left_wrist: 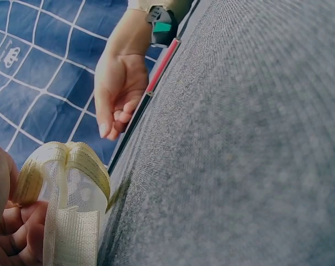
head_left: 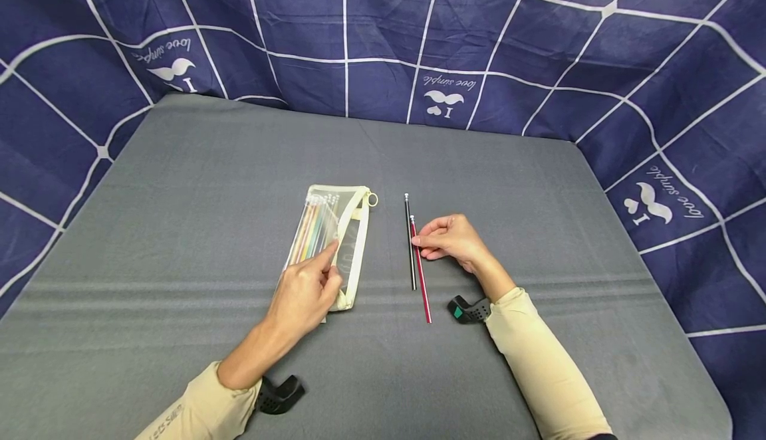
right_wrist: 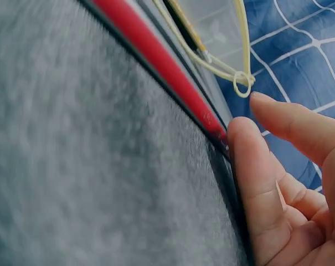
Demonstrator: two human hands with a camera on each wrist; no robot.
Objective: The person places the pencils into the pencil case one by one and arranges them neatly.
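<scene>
A clear pencil case point(head_left: 362, 254) with a cream zip edge lies on the table, its opening toward the right. Several coloured pencils point(head_left: 312, 227) are inside it. My left hand point(head_left: 306, 290) holds the case's opening edge, index finger stretched along it; in the left wrist view the zip edge point(left_wrist: 89, 160) rises beside curled fingers. To the right, a red pencil point(head_left: 421, 277) and a black pencil point(head_left: 409, 247) lie side by side. My right hand point(head_left: 451, 240) is at the red pencil's upper part; in the right wrist view thumb and index finger stand apart, the thumb beside the pencil point(right_wrist: 161, 61).
The grey table point(head_left: 526, 194) extends around the case and pencils. A blue curtain with white grid lines point(head_left: 383, 28) hangs behind and at the sides. Each wrist wears a black camera mount point(head_left: 469, 310).
</scene>
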